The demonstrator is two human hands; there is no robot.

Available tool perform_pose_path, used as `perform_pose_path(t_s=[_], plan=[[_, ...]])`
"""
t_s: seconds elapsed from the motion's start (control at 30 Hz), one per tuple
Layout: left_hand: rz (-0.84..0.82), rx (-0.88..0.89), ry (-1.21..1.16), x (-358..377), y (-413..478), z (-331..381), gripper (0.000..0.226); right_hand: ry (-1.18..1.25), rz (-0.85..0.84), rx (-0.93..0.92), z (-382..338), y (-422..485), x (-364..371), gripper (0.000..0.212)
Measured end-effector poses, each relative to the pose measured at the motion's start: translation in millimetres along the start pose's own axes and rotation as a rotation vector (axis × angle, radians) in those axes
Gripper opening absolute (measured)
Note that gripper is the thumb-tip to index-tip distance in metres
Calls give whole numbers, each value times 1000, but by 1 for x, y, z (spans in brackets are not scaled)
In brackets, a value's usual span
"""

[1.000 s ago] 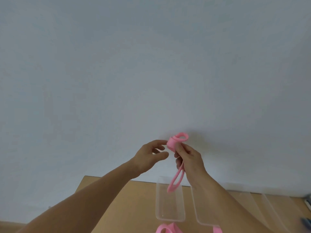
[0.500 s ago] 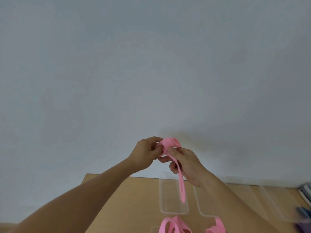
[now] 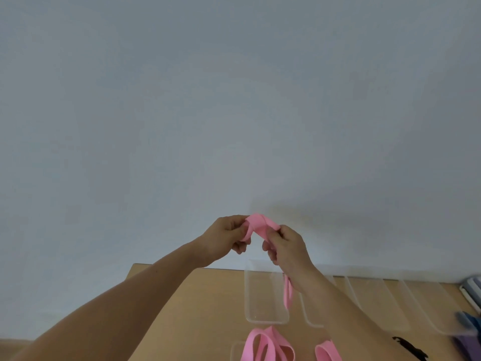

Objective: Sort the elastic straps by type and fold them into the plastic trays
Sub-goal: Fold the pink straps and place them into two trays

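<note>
I hold a pink elastic strap [image 3: 260,224] up in front of the wall, above the table. My left hand [image 3: 226,238] pinches its folded left end and my right hand [image 3: 286,246] grips the other side. The strap's loose tail [image 3: 288,295] hangs down below my right hand, over a clear plastic tray [image 3: 265,295]. More clear trays [image 3: 369,303] lie in a row to the right. Two more pink straps [image 3: 268,346] lie at the bottom edge of the view, one of them [image 3: 326,351] partly behind my right forearm.
The wooden table [image 3: 203,308] ends at a plain wall behind the trays. Blue and purple straps [image 3: 468,334] and a dark strap [image 3: 408,347] lie at the right edge, blurred. A grey-white object [image 3: 471,287] lies at the far right.
My hands have drawn a little apart and spread the folded part of the strap between them. The hanging tail has shortened and now hangs behind my right hand. The view has tilted down slightly.
</note>
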State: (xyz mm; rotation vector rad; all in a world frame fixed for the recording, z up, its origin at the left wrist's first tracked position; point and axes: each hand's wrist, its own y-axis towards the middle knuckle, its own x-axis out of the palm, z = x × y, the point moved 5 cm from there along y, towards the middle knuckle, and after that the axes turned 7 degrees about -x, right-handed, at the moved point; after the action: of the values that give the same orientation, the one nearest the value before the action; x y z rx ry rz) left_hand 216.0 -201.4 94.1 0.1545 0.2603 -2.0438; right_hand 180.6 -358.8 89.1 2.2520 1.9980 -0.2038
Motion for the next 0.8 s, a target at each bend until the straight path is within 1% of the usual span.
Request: perform_pose_path(t_s=[0.07,0.17,0.27,0.37,0.4,0.47,0.5,0.53,0.63,0.67,0.7,0.73,0.8], plan=[[126,23,214,7,1,1,26,106,-19,43,-1,-3,-2,22],[370,166,582,18,3,10,23,263,-66,77,-5,-8,-8,26],[633,343,947,32,3,26,35,473,-37,169,-2,-12,-19,22],[736,528,1207,53,2,37,39,630,-16,299,5,-15,-31,22],[750,583,1257,56,2,38,38,651,-41,327,6,-15,-35,25],[775,641,1327,61,2,39,52,651,-146,369,8,-16,-42,35],[784,670,1367,65,1,38,55,633,-196,388,9,-16,-45,37],[778,709,1397,70,-1,38,51,618,-224,406,11,-17,-49,40],[690,766,1376,85,-6,35,47,583,-216,389,16,-18,-57,45],[660,735,1315,87,-7,32,48,588,-203,371,17,-18,-59,45],[622,653,1181,87,-9,31,47,594,-195,351,17,-19,-60,45],[577,515,962,83,-12,31,47,594,-195,327,16,-18,-62,45],[445,199,393,75,-16,27,47,568,-216,266,13,-16,-64,42]])
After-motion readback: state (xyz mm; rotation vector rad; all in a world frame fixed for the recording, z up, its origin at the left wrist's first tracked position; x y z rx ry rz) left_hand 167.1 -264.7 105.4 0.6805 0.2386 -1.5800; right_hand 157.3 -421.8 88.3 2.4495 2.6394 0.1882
